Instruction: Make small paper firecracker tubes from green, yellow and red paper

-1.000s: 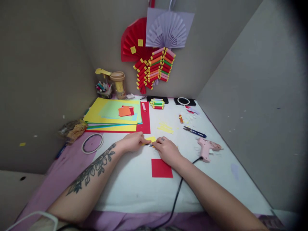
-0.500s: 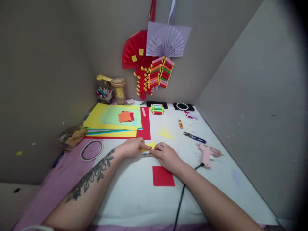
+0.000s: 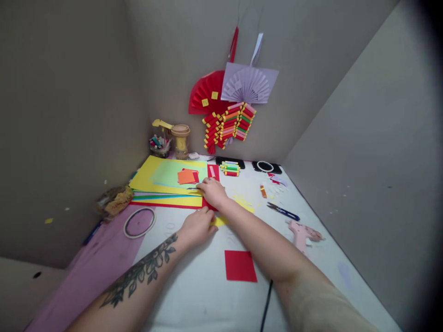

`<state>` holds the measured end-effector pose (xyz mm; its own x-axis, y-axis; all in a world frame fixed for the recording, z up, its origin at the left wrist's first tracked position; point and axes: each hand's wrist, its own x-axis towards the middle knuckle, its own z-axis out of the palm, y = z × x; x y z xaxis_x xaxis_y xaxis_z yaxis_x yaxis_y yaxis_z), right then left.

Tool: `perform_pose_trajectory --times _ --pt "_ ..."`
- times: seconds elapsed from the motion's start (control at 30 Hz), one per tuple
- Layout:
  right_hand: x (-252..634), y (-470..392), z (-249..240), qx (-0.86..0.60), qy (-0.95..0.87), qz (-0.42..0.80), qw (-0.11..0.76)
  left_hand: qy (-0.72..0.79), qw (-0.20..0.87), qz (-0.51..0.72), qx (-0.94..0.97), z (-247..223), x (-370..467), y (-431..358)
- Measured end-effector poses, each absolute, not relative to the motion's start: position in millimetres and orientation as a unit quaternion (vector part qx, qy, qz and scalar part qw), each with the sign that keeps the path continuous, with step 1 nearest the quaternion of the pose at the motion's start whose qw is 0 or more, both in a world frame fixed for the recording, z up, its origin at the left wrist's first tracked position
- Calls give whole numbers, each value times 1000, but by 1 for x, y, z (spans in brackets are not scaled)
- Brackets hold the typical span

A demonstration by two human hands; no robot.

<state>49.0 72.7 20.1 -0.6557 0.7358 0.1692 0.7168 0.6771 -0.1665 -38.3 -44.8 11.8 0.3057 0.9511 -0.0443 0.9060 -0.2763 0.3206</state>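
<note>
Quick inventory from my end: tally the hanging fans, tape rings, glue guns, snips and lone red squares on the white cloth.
Pleated fans, one red paper fan and one lilac paper fan: 2
White tape rings: 2
Pink glue gun: 1
Dark blue metal-bladed snips: 1
Red paper square: 1
Total: 7

The single view looks out from the wearer's head, facing forward and down over the table (image 3: 194,295) towards the back wall (image 3: 173,60) at upper middle. It's near enough that both forearms (image 3: 147,272) enter at the bottom, left hand (image 3: 200,226) and right hand (image 3: 213,192) around mid-frame (a dark curve (image 3: 435,92), mind, clips the far right).
</note>
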Motion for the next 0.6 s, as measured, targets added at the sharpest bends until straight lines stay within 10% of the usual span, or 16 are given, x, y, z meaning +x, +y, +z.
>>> perform_pose_trajectory --times 0.6 --pt "159 -13 -6 -423 -853 228 203 567 161 79 804 5 -40 -37"
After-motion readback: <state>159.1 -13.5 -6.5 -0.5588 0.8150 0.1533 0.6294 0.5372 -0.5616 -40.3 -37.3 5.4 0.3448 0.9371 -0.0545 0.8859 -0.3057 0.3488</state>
